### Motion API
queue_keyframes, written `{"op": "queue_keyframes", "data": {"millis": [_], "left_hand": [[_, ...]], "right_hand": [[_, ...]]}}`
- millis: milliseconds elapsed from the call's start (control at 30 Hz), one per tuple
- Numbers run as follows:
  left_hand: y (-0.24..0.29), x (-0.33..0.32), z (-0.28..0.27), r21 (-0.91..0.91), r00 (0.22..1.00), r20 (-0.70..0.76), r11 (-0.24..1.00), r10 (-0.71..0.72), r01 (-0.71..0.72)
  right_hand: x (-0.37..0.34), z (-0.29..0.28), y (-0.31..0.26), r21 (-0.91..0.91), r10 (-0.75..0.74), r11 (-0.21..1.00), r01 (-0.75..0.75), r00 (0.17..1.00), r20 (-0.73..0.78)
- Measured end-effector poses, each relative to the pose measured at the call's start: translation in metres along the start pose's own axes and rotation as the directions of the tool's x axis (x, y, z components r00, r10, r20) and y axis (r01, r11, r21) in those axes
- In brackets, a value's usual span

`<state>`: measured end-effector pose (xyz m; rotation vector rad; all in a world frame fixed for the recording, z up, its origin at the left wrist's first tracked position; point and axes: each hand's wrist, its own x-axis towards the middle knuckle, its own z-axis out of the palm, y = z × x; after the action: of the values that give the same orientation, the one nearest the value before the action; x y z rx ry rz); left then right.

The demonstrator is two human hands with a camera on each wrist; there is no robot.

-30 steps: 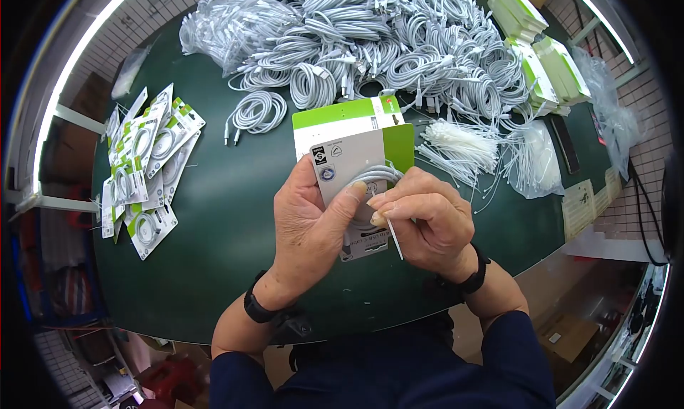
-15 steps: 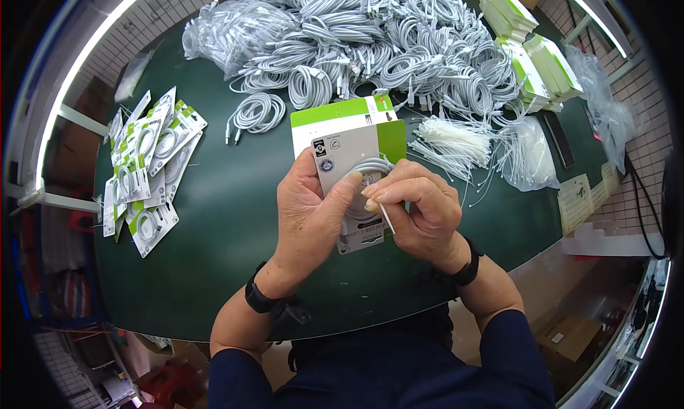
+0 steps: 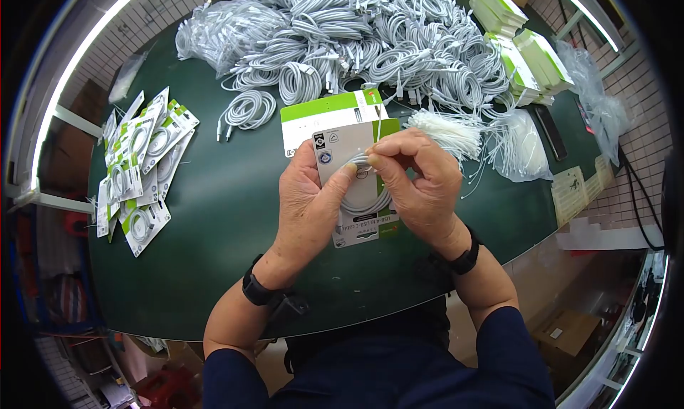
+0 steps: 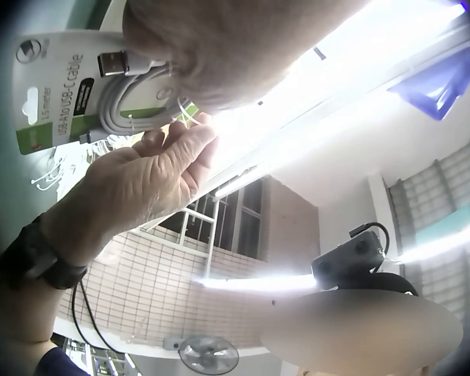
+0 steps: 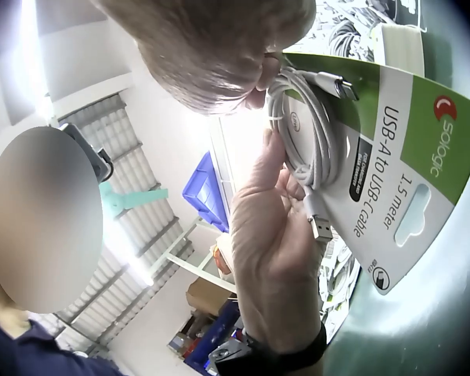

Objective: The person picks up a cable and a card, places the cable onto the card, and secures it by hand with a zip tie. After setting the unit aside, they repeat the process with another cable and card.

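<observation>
My left hand [image 3: 308, 199] grips a green-and-white USB cable card [image 5: 407, 157] over the middle of the table, thumb on its printed face. A coiled white USB-A to USB-C cable [image 5: 325, 145] lies against the card, its plugs showing in the right wrist view. My right hand [image 3: 424, 184] is at the upper right of the coil. Between its thumb and index finger it pinches a thin white cable tie [image 3: 379, 121], which loops round the coil at the card and points up and away.
Behind the hands lies another green-and-white card stack [image 3: 293, 130]. A large heap of coiled cables [image 3: 370, 38] fills the back. Loose cable ties [image 3: 449, 132] lie at right, below stacked cards [image 3: 545, 60]. Finished-looking carded cables [image 3: 142, 167] pile at left. A dark phone-like slab [image 3: 550, 132] lies far right.
The right hand has moved up along the coil. The tie's tail, which pointed down toward me, now points up and away. More of the card's lower print shows.
</observation>
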<state>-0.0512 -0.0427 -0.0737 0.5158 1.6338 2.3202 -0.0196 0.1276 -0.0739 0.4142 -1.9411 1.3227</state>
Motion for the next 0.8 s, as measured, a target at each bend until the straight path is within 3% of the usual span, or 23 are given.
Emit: {"op": "queue_keyframes", "data": {"millis": [100,200,500,800], "left_hand": [[0.000,0.000,0.000,0.003,1.000,0.002,1.000,0.005,-0.006],[0.000,0.001,0.000,-0.002,1.000,0.007,1.000,0.007,-0.007],[-0.004,0.001,0.000,0.010,0.999,0.038,1.000,0.028,-0.028],[-0.006,0.000,-0.001,0.029,0.999,0.038,0.999,0.025,-0.026]], "right_hand": [[0.006,-0.004,-0.003,-0.088,-0.015,0.996,0.019,0.999,0.050],[0.011,-0.006,0.002,-0.174,-0.139,0.973,0.149,0.988,0.070],[0.011,-0.006,-0.015,-0.158,-0.063,0.984,0.081,0.991,0.114],[0.006,-0.001,0.006,-0.267,-0.302,0.914,0.306,0.952,0.059]]}}
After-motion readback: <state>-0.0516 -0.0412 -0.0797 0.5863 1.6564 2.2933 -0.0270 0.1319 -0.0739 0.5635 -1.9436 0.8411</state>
